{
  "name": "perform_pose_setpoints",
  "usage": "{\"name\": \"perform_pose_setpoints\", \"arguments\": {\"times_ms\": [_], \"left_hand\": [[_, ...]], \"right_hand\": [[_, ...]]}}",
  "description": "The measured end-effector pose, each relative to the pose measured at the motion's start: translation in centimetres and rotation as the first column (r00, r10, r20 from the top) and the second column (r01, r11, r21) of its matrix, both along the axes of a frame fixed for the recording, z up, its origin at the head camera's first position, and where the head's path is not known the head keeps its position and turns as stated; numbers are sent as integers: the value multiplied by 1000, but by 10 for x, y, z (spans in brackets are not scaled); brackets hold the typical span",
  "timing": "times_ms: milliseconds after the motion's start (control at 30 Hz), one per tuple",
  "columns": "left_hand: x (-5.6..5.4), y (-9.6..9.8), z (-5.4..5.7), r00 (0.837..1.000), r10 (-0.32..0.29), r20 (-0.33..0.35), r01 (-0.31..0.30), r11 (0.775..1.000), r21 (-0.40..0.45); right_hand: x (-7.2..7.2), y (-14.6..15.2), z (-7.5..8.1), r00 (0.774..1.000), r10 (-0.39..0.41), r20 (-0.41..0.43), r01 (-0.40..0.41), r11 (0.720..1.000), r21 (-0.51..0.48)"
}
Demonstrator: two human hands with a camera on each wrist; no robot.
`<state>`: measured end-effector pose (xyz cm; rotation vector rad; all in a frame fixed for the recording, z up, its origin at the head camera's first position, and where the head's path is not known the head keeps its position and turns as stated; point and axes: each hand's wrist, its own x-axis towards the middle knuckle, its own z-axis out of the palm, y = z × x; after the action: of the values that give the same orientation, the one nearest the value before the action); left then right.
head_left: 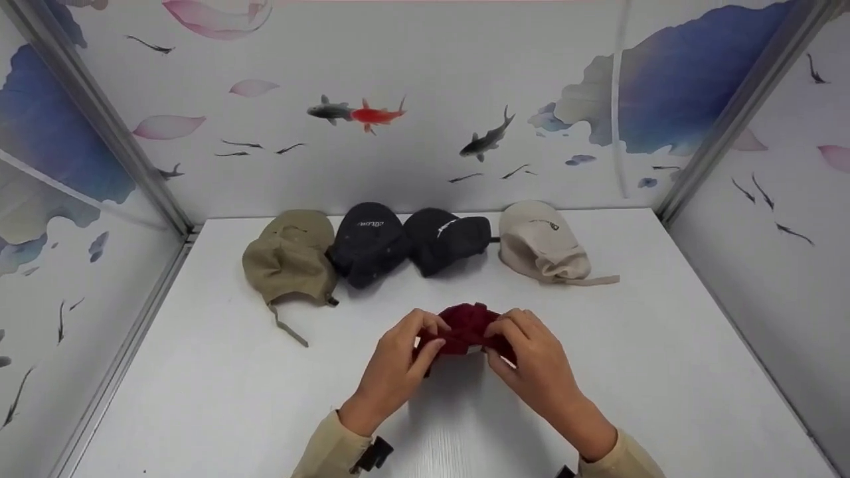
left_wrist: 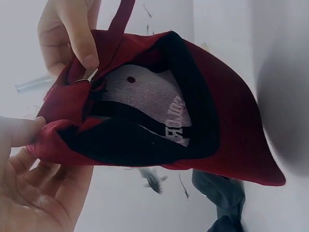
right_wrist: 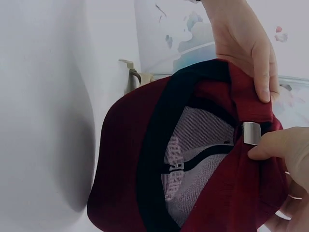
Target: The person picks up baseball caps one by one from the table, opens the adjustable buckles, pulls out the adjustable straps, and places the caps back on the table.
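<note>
A dark red baseball cap is held between both hands near the front middle of the table. My left hand pinches the cap's back edge on its left side. With thumb and fingers, my right hand grips the back strap on the other side. In the right wrist view, a silver metal buckle sits on the strap beside the right thumb. The cap's opening faces the wrist cameras, showing a dark sweatband and white mesh lining. A loose strap end sticks up near the right hand.
Along the table's back edge stand an olive cap with a hanging strap, a navy cap, a black cap and a beige cap with its strap out to the right. Printed panels wall the table's back and sides.
</note>
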<state>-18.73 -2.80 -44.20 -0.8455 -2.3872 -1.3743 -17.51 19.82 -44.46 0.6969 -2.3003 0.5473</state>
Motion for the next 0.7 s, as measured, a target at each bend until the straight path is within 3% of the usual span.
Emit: {"name": "perform_pose_setpoints", "arguments": {"times_ms": [167, 267, 333, 400, 467, 633, 700], "left_hand": [[2, 2, 5, 999, 19, -36, -18, 1000, 16], [1, 4, 6, 989, 64, -132, -67, 998, -19], [1, 6, 5, 969, 110, -221, -125, 991, -55], [0, 9, 4, 934, 161, -319, -197, 977, -83], [-1, 11, 4, 888, 214, -407, -277, 956, -100], [0, 16, 0, 752, 317, -578, -474, 870, -140], [3, 18, -1, 722, 332, -607, -514, 845, -150]], "right_hand": [[1, 1, 0, 998, 54, 12, -52, 993, -104], [1, 2, -1, 992, 113, 58, -98, 973, -211], [1, 2, -2, 982, 157, 109, -120, 949, -291], [1, 1, -2, 967, 199, 162, -130, 924, -361], [1, 0, -1, 952, 230, 203, -130, 902, -412], [2, -4, 2, 920, 288, 267, -125, 859, -496], [2, -7, 2, 907, 304, 291, -116, 845, -522]]}}
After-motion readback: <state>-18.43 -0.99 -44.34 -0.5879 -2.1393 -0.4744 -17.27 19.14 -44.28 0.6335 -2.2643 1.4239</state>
